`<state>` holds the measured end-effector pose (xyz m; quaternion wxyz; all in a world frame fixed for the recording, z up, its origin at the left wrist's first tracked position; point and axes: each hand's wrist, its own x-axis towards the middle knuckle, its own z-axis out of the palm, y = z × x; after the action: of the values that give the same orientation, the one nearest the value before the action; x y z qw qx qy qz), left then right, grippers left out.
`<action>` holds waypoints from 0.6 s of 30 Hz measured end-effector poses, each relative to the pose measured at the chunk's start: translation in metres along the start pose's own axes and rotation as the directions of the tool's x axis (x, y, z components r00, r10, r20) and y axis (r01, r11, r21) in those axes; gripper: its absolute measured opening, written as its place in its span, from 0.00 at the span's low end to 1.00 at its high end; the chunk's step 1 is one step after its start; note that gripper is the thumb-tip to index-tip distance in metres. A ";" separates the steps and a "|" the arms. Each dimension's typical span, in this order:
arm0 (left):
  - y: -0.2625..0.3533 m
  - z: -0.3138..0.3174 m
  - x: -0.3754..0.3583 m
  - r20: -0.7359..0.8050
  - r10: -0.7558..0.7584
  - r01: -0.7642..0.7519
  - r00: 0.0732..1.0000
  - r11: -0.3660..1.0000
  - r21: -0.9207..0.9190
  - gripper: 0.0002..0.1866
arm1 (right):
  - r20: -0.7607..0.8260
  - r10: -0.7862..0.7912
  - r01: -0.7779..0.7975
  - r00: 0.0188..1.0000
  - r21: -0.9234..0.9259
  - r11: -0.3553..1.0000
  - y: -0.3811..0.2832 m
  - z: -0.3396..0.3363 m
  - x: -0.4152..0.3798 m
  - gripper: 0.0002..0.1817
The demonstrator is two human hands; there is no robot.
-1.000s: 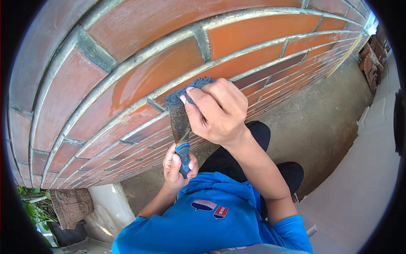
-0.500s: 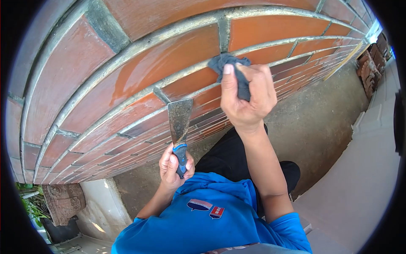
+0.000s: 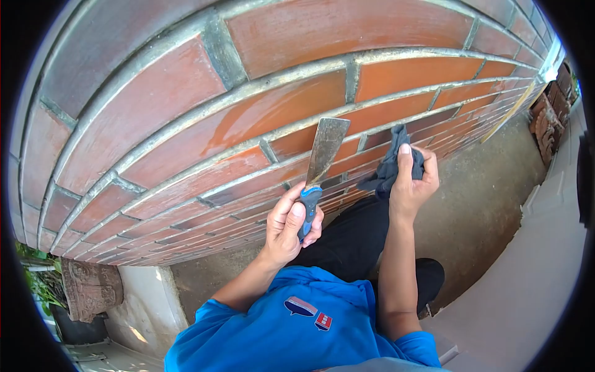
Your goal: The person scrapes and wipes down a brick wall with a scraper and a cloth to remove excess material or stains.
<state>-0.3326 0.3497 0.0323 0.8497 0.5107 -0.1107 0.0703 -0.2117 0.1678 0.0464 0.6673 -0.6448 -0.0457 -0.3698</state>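
Note:
My left hand (image 3: 290,226) is closed round the blue and black handle of a putty knife (image 3: 326,146). Its worn metal blade points up, in front of the brick wall (image 3: 273,111). To the right, my right hand (image 3: 414,183) pinches a crumpled dark grey cloth (image 3: 394,165), which hangs partly to the left of the fingers. The cloth appears apart from the bricks. Wet-looking streaks show on an orange brick (image 3: 235,124) at the upper middle.
A concrete floor (image 3: 477,186) runs along the wall's foot. A pale surface (image 3: 527,273) borders it at the right. At the lower left stand a carved pot (image 3: 92,288) and green plants (image 3: 43,279); carved brown pieces (image 3: 548,127) stand at the upper right.
My right hand has come off the bricks with the cloth and moved down and right. My left hand has moved up and right with the putty knife. The view has shifted slightly.

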 end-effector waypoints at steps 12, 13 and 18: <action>0.009 -0.007 -0.008 0.032 0.042 -0.040 0.999 0.997 -0.059 0.23 | 0.083 -0.378 0.380 0.922 -0.012 0.925 -0.045 -0.002 -0.010 0.10; 0.013 -0.008 -0.004 0.034 0.076 -0.074 0.997 0.996 -0.056 0.23 | 0.074 -0.413 0.415 0.908 -0.005 0.910 -0.051 0.004 -0.001 0.10; 0.028 -0.025 -0.011 0.052 0.183 -0.182 0.982 0.983 -0.022 0.27 | 0.041 -0.623 0.617 0.781 0.095 0.781 -0.093 0.055 0.041 0.10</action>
<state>-0.3470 0.3852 0.0415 0.8408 0.4927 -0.1804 0.1331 -0.2103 0.2090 0.1543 0.5307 -0.5805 -0.2926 -0.5438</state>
